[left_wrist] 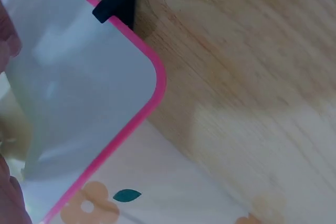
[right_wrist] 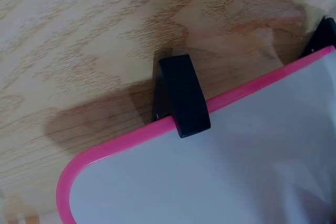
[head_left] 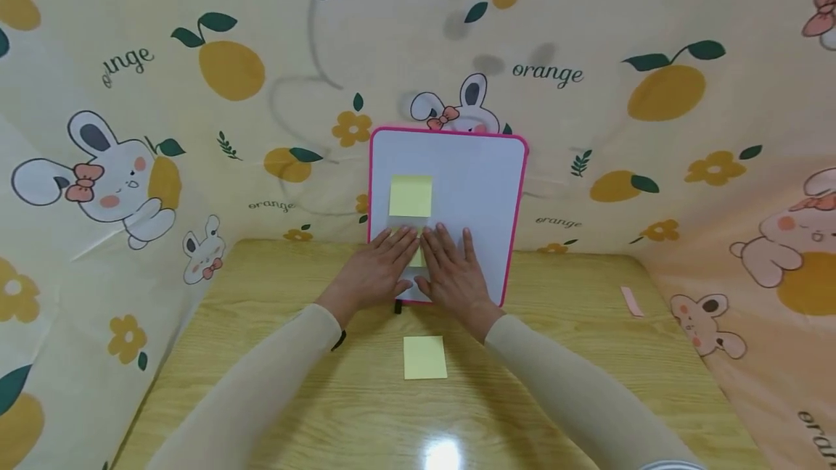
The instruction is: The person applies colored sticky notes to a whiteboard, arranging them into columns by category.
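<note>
A white board (head_left: 477, 187) with a pink rim stands upright at the back of the table in the head view. My left hand (head_left: 371, 267) and right hand (head_left: 457, 274) lie on its lower half, fingers straight and pointing up. Between and beneath their fingertips is a yellow sticky note (head_left: 418, 258), mostly covered. Above it another yellow sticky note (head_left: 411, 196) is stuck flat on the board. The left wrist view shows a few fingertips (left_wrist: 8, 38) at its left edge, beside the board's lower corner.
Black stand feet (right_wrist: 184, 95) hold the board's bottom rim. On the wooden table (head_left: 555, 332), a third yellow sticky note (head_left: 425, 357) lies in front of the board. A small pink strip (head_left: 631, 302) lies at the right. Patterned cloth (head_left: 562, 6) rises behind and at both sides.
</note>
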The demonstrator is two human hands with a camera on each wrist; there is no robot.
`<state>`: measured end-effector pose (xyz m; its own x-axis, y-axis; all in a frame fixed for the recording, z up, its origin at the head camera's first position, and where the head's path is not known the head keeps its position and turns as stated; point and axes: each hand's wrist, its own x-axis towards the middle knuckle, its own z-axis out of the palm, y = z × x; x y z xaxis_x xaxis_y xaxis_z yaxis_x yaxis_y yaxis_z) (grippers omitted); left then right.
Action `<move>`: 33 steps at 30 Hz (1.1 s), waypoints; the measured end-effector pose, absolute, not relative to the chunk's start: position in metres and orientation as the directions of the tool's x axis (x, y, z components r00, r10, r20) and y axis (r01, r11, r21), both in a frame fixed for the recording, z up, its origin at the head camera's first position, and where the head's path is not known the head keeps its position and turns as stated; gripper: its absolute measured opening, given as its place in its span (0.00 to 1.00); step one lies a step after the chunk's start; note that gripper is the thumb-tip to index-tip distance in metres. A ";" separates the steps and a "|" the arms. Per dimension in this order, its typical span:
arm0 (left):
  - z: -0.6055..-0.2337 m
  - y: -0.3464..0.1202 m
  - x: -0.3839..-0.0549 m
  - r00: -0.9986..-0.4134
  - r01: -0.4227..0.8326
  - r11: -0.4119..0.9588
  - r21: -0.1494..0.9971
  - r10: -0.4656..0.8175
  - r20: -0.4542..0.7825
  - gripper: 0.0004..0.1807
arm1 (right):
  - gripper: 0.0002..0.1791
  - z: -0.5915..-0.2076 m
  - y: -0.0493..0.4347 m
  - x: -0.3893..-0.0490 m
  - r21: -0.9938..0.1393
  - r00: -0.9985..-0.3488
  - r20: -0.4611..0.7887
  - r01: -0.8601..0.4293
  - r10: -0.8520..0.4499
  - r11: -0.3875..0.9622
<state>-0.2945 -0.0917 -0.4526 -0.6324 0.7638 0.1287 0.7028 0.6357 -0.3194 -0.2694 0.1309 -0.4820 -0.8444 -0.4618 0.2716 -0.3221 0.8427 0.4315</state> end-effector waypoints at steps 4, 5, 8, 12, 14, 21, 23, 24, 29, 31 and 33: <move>-0.456 -0.094 -0.299 -0.638 0.690 0.630 -0.356 0.762 0.111 0.45 | 0.46 -0.482 0.132 -0.269 0.438 -0.850 0.255 -0.323 -0.461 0.839; -0.457 -0.097 -0.299 -0.653 0.679 0.642 -0.357 0.750 0.107 0.46 | 0.45 -0.481 0.132 -0.269 0.440 -0.849 0.254 -0.325 -0.463 0.837; -0.459 -0.108 -0.300 -0.689 0.650 0.676 -0.348 0.717 0.106 0.46 | 0.45 -0.481 0.131 -0.268 0.450 -0.840 0.262 -0.329 -0.475 0.830; -0.461 -0.116 -0.300 -0.684 0.663 0.684 -0.306 0.719 0.125 0.46 | 0.44 -0.479 0.126 -0.271 0.465 -0.819 0.281 -0.340 -0.501 0.817; -0.461 -0.116 -0.300 -0.671 0.676 0.674 -0.298 0.730 0.130 0.45 | 0.44 -0.477 0.121 -0.275 0.467 -0.806 0.280 -0.361 -0.522 0.807; -0.462 -0.114 -0.300 -0.677 0.669 0.673 -0.314 0.727 0.116 0.44 | 0.46 -0.473 0.109 -0.284 0.469 -0.818 0.193 -0.408 -0.542 0.783; -0.462 -0.115 -0.299 -0.679 0.667 0.677 -0.312 0.724 0.118 0.45 | 0.45 -0.475 0.114 -0.281 0.469 -0.830 0.203 -0.383 -0.519 0.796; -0.462 -0.115 -0.299 -0.681 0.667 0.678 -0.310 0.723 0.118 0.45 | 0.45 -0.476 0.118 -0.279 0.463 -0.834 0.214 -0.372 -0.508 0.805; -0.465 -0.117 -0.297 -0.685 0.678 0.684 -0.271 0.721 0.106 0.46 | 0.45 -0.487 0.132 -0.270 0.431 -0.848 0.238 -0.345 -0.474 0.834; -0.471 -0.117 -0.294 -0.679 0.687 0.681 -0.253 0.726 0.110 0.46 | 0.45 -0.492 0.132 -0.266 0.429 -0.843 0.234 -0.357 -0.484 0.830; -0.479 -0.117 -0.291 -0.672 0.696 0.677 -0.239 0.731 0.115 0.46 | 0.45 -0.499 0.132 -0.261 0.430 -0.835 0.224 -0.379 -0.503 0.820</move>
<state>-0.2913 -0.1172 -0.4787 -0.6725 0.7311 0.1150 0.6956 0.6774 -0.2394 -0.2613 0.1317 -0.4985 -0.8348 -0.5029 0.2240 -0.3786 0.8198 0.4298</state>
